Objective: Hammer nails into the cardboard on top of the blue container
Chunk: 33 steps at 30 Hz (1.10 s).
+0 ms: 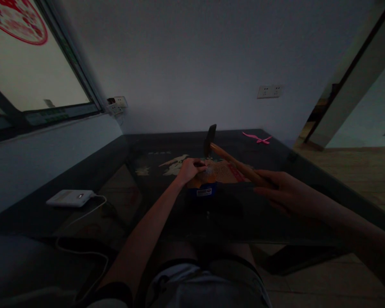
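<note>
A hammer with a wooden handle and dark head is held by my right hand, its fingers wrapped round the handle's end. The raised head shows beyond my left hand, whose fingers are pinched together over a small orange and blue box. What those fingers hold is too small and dark to make out. Behind the box a tan patterned piece with a red strip lies on the dark glossy table.
At the table's left lies a white power bank with a white cable running off the front edge. A pink ribbon lies at the back right. Wall sockets are above the table.
</note>
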Tool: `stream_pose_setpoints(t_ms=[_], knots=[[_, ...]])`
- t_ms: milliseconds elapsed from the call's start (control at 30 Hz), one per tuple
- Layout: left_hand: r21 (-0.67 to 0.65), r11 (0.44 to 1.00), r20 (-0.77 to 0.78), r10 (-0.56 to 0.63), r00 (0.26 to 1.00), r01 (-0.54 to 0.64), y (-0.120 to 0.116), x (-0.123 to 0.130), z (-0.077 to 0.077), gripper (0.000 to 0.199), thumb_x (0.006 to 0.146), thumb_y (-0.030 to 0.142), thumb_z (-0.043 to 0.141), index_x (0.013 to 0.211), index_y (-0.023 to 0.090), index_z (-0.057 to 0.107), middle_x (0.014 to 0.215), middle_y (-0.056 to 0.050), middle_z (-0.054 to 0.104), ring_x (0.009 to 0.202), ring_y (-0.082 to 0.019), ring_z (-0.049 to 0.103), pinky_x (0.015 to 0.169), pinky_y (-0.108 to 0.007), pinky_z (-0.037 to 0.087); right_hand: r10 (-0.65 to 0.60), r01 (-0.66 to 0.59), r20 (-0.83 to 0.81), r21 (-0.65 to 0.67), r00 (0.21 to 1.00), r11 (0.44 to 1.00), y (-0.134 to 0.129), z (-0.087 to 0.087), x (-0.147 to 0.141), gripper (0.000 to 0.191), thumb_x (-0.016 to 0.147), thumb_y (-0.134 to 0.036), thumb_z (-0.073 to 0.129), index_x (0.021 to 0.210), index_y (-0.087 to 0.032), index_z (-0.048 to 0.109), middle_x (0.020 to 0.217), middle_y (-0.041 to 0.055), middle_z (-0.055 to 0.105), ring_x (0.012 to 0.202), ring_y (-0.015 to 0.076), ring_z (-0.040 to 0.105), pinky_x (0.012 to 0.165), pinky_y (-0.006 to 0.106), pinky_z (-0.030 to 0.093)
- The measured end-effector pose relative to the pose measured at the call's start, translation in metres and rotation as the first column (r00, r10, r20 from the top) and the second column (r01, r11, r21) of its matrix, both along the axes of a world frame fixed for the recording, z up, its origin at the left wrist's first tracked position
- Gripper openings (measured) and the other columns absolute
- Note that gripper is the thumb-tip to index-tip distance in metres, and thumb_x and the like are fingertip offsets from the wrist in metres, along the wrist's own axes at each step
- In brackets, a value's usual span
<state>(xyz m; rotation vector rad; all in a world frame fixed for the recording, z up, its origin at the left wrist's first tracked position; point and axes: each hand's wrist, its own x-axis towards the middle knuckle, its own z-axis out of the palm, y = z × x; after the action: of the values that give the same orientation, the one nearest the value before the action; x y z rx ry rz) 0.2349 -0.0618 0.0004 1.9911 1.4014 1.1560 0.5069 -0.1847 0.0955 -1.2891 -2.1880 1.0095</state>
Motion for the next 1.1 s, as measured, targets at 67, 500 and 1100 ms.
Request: stream_pose_setpoints(t_ms=[67,500,1100], knots=[[-0.007,1.000,-0.004,0.013,1.000,-0.013,-0.001,0.001,0.001,0.016,0.068,0.025,0.069,0.079,0.013,0.071,0.079,-0.006,0.071,0.073,-0.016,0.064,0.072,-0.027,0.047,0.006,-0.007,0.009,0.032,1.000,0.999,0.000,-0.002,-0.001,0.046,0.080,-0.032,0.053,0.123,-0.018,0.052,0.062,-0.0030,0.054,0.043,0.0084,0.046,0.037,0.018,0.037],[-0.046,0.998,-0.022,0.037,0.999,-0.038,-0.004,0.002,0.004,0.016,0.069,0.025,0.069,0.079,0.013,0.071,0.080,-0.007,0.071,0.072,-0.017,0.064,0.070,-0.027,0.048,-0.041,0.041,0.038,-0.007,0.998,0.999,-0.002,-0.013,-0.001,0.040,0.080,-0.033,0.051,0.116,-0.016,0.053,0.056,-0.0056,0.048,0.039,0.0084,0.044,0.034,0.018,0.034],[-0.064,0.998,-0.006,0.018,1.000,-0.018,-0.007,0.002,0.007,0.016,0.070,0.025,0.068,0.082,0.014,0.071,0.082,-0.006,0.072,0.074,-0.017,0.064,0.071,-0.027,0.048,-0.079,0.080,0.012,-0.078,0.997,0.994,-0.005,-0.022,-0.007,0.031,0.078,-0.033,0.053,0.103,-0.014,0.055,0.051,-0.0071,0.044,0.037,0.0087,0.042,0.033,0.019,0.033]])
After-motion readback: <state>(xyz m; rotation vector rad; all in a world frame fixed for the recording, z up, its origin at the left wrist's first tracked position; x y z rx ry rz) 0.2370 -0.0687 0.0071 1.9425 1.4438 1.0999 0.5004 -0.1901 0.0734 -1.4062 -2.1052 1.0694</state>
